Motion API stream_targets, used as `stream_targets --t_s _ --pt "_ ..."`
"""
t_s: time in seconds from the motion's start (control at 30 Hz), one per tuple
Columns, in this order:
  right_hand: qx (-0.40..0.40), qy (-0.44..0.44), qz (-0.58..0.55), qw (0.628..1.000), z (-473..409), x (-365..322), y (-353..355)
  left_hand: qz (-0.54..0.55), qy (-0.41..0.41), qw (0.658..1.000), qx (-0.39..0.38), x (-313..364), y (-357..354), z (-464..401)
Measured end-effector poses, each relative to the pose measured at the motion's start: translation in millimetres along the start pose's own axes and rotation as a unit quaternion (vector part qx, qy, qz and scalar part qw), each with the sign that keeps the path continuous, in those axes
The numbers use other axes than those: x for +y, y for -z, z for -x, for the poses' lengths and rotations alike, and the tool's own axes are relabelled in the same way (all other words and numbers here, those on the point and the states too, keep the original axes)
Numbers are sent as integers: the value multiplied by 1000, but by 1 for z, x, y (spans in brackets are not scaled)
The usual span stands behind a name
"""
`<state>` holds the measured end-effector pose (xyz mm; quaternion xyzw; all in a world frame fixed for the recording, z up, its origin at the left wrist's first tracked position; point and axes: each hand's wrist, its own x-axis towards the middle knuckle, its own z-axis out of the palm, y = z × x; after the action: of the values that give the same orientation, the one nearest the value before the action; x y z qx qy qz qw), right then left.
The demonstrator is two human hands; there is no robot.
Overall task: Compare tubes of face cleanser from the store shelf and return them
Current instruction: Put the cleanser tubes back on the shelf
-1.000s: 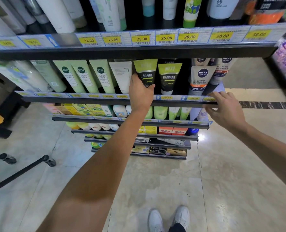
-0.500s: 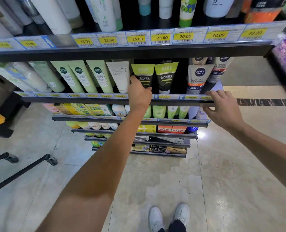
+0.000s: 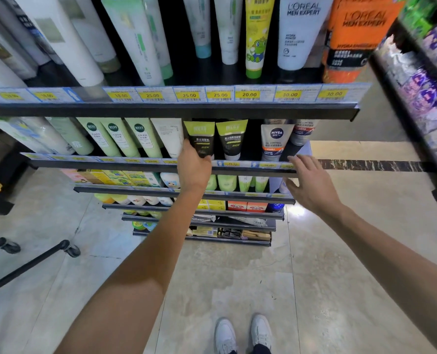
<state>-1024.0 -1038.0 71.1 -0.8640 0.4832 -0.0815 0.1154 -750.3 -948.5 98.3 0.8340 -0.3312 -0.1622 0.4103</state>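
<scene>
Glossy plastic tubes [image 3: 202, 139], matt black metal shelf rail [image 3: 171, 110], paper price tags [image 3: 248, 94], polished stone floor [image 3: 237, 290]

Not much to report on the body front, honestly. We only see both arms bare all the way up to the edge of the shot, so no sleeves, cuffs or gloves in view. The left hand [image 3: 194, 166] and right hand [image 3: 312, 185] have no rings we can make out, and neither wrist carries a watch or band. Down at the bottom we get a pair of white low-top sneakers [image 3: 243, 333] with pale soles, plus a sliver of dark trouser leg [image 3: 259, 350] just above them.
</scene>
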Motion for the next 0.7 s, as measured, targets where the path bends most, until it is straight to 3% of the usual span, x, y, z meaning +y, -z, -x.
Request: stream_targets --t_s 0.13,0.3,0.57,0.7 --pt "-11 26 -16 999 43 -30 13 -42 3 999 -17 -1 26 51" --pt "-100 121 -24 987 98 -99 19 -136 3 990 -40 -25 79 125" --pt "-214 284 -34 934 120 -228 -2 -195 96 972 85 -90 183 225" --pt "-231 390 -36 891 122 -318 -3 -204 147 951 181 -125 237 260"
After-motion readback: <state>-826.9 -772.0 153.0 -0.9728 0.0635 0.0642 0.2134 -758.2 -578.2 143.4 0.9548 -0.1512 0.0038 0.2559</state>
